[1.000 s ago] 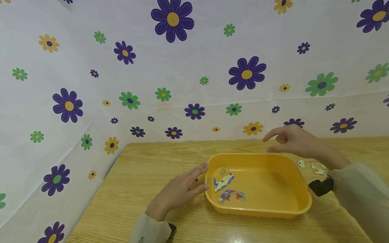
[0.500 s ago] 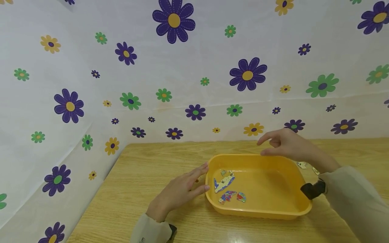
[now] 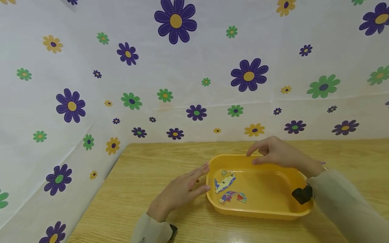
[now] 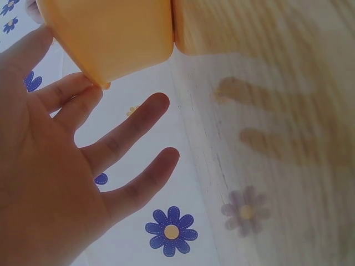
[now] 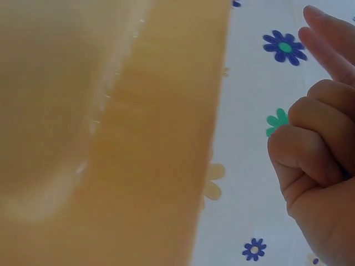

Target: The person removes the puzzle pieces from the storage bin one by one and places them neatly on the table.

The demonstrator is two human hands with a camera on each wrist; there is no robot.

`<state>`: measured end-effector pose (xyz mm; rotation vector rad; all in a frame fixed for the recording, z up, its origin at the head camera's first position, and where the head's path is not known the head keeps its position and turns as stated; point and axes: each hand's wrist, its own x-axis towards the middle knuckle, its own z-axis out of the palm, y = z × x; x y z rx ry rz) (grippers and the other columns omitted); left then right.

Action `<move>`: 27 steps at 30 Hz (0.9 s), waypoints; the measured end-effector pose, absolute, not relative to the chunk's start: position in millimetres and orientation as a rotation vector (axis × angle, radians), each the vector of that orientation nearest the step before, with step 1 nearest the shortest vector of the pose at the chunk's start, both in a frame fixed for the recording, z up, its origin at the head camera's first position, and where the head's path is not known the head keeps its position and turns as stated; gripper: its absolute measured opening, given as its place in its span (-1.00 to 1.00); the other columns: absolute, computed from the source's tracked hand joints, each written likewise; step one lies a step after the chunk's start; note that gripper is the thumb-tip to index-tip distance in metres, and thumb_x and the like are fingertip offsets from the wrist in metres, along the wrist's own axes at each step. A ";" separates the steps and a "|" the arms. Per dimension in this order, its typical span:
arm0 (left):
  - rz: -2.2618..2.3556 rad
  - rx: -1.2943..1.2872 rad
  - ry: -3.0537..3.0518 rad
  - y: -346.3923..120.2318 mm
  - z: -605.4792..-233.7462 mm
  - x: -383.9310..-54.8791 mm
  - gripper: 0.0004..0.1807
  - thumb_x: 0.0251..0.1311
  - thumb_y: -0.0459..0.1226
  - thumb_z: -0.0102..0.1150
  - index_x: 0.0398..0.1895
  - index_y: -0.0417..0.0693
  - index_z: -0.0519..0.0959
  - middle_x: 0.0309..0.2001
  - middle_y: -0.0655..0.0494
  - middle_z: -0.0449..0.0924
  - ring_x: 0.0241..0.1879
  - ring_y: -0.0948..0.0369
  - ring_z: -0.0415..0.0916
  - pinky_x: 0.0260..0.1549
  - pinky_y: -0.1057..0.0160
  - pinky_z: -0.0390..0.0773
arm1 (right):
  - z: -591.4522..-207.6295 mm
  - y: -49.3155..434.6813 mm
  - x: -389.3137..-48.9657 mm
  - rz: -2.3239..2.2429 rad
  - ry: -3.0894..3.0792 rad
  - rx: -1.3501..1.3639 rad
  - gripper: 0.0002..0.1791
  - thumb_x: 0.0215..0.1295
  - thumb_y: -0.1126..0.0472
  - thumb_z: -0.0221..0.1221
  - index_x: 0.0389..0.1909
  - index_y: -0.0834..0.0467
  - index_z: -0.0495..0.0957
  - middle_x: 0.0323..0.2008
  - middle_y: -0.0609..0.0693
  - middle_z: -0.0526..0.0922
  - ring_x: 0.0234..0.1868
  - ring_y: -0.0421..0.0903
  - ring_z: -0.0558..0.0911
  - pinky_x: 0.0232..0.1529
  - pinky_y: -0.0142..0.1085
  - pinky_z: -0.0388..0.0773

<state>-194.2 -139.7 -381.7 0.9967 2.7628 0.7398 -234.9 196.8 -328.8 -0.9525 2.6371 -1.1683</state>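
A yellow plastic tub (image 3: 267, 216) stands on the wooden table. Several flat, irregular, colourful pieces lie in its left part, among them a long cream-and-blue piece (image 3: 225, 182), a purple-red piece (image 3: 228, 196) and a small red piece (image 3: 241, 197). My left hand (image 3: 179, 189) touches the tub's left rim with straight, spread fingers. Over the far rim hovers my right hand (image 3: 275, 153), index finger and thumb stretched out with a gap between their tips. Its other fingers (image 5: 302, 144) are curled in the right wrist view, and nothing shows in its grasp.
Behind the table (image 3: 146, 162) rises a white, flower-printed cloth (image 3: 182, 67), which also covers the left side. To the right of the tub, a pinkish scrap (image 3: 322, 163) peeks out from behind my right forearm, which hides most of that spot.
My right hand has moved left and slightly nearer, from the tub's far right corner over its far rim, and its arm now covers the pieces at the right. The left hand has stayed put.
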 end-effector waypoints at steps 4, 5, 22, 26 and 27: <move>0.750 1.001 2.760 -139.0 -381.5 -193.4 -0.34 0.54 0.07 -0.03 0.54 -0.04 0.27 0.58 0.08 0.08 0.29 0.03 0.48 0.31 -0.11 0.40 | -339.9 192.7 -237.4 -1.169 2.556 -1.001 -0.81 0.20 0.35 0.39 -0.16 0.29 0.73 -0.66 -0.20 0.22 -0.62 -0.25 0.21 -0.60 -0.40 0.16; 0.751 1.000 2.761 -139.0 -381.4 -193.1 -0.35 0.54 0.07 -0.03 0.54 -0.04 0.27 0.58 0.08 0.08 0.28 0.03 0.48 0.31 -0.11 0.40 | -342.8 191.8 -238.4 -1.175 2.534 -1.005 -0.81 0.18 0.36 0.40 -0.18 0.29 0.74 -0.66 -0.20 0.23 -0.62 -0.26 0.22 -0.60 -0.39 0.17; 0.734 0.986 2.776 -140.7 -381.6 -192.3 -0.33 0.54 0.08 -0.05 0.56 -0.04 0.24 0.58 0.10 0.07 0.27 0.04 0.49 0.32 -0.10 0.39 | -373.0 176.7 -246.1 -1.114 2.263 -1.034 -0.83 0.12 0.41 0.37 -0.24 0.33 0.76 -0.71 -0.23 0.17 -0.66 -0.31 0.14 -0.62 -0.46 0.02; 0.745 1.003 2.771 -140.7 -382.1 -193.0 -0.33 0.54 0.09 -0.06 0.55 -0.04 0.25 0.58 0.08 0.07 0.25 0.03 0.51 0.31 -0.11 0.40 | -375.3 173.2 -244.6 -1.067 2.260 -1.007 -0.81 0.07 0.38 0.39 -0.24 0.29 0.77 -0.71 -0.21 0.21 -0.66 -0.30 0.18 -0.61 -0.47 0.04; 0.744 1.005 2.770 -140.8 -382.4 -193.2 -0.33 0.54 0.09 -0.06 0.55 -0.05 0.25 0.58 0.08 0.07 0.24 0.03 0.52 0.31 -0.11 0.40 | -376.3 172.2 -244.4 -1.061 2.256 -1.011 -0.81 0.06 0.38 0.40 -0.25 0.29 0.77 -0.71 -0.21 0.21 -0.66 -0.31 0.18 -0.61 -0.47 0.04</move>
